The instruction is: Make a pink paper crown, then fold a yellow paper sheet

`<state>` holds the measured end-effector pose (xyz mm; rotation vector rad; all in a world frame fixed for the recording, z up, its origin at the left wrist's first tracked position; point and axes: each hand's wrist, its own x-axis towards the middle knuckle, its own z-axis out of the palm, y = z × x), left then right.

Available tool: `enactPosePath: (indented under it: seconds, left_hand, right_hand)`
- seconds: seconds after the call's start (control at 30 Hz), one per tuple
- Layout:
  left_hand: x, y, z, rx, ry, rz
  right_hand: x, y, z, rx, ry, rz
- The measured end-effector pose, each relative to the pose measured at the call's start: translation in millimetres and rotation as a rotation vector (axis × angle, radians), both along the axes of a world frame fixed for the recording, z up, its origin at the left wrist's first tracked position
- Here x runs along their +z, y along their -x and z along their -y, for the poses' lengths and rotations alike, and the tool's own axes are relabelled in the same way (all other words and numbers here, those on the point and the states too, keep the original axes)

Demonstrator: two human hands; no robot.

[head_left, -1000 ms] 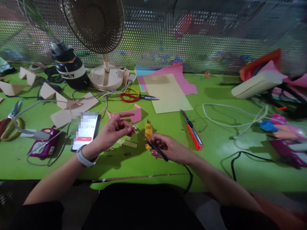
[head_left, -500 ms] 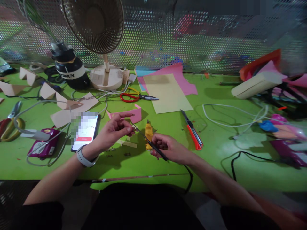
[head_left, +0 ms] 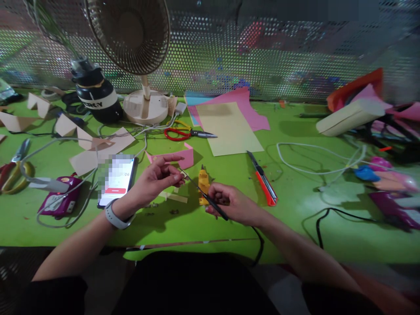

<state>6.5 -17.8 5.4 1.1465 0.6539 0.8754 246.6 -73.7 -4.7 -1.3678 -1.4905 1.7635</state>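
Right hand: fingers closed on the dark handle of one slim tool. Left hand: thumb and fingertips drawn together at the tool's thin end; whether they grip it or some small piece, cannot tell.

Tool: long, narrow, dark and thicker at the handle, fine and pale toward the tip; slanted between the hands, crossing in view a yellow device with a dark nozzle.

Near the hands: pink paper, folded; pale strips; red knife, blade exposed; phone, screen lit, beside the left forearm.

Table: bright green, specked with scraps. Farther out on it: cream sheet lying over pink and blue ones; scissors with one red and one yellow handle loop; folded peach paper; purple case; white cable, looped.

Room: beige fan and dark bottle at the table's rear, perforated metal screen behind.

Writing: "ERGY" on the bottle's white band, start of word out of sight; "06" on the phone, the rest blurred or too small to read
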Motion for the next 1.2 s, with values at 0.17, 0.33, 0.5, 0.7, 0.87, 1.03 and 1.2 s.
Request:
enactPosePath:
  seconds: [0.17, 0.33, 0.5, 0.7, 0.87, 1.03, 1.2]
  left_hand:
    - [-1.2, 0, 0, -0.003, -0.003, 0.002]
    - [-0.4, 0, 0, 0.011, -0.017, -0.013]
    - [5.2, 5, -2, 0.079, -0.049, -0.060]
    - [7.9, 7, -2, 0.269, -0.133, -0.087]
    - [3.9, 5, 3, 0.279, -0.209, -0.143]
    - [-2.9, 3, 7, 0.274, -0.369, -0.231]
    - [-4.6, -3, 13, 0.277, -0.547, -0.343]
  right_hand:
    - [-0.9, -1, 0, 0.000, -0.012, -0.008]
    - [-1.4, 0, -1, -0.044, 0.007, -0.042]
    - [-3.5, -3, -2, -0.094, -0.062, 0.006]
    - [-1.8, 5, 3, 0.183, -0.510, 0.505]
    - [2.0, 18, 8, 0.450, -0.520, 0.764]
    - [15.5, 13, 1, 0.330, -0.509, 0.506]
    - [22.9, 21, -13, -0.058, -0.375, 0.097]
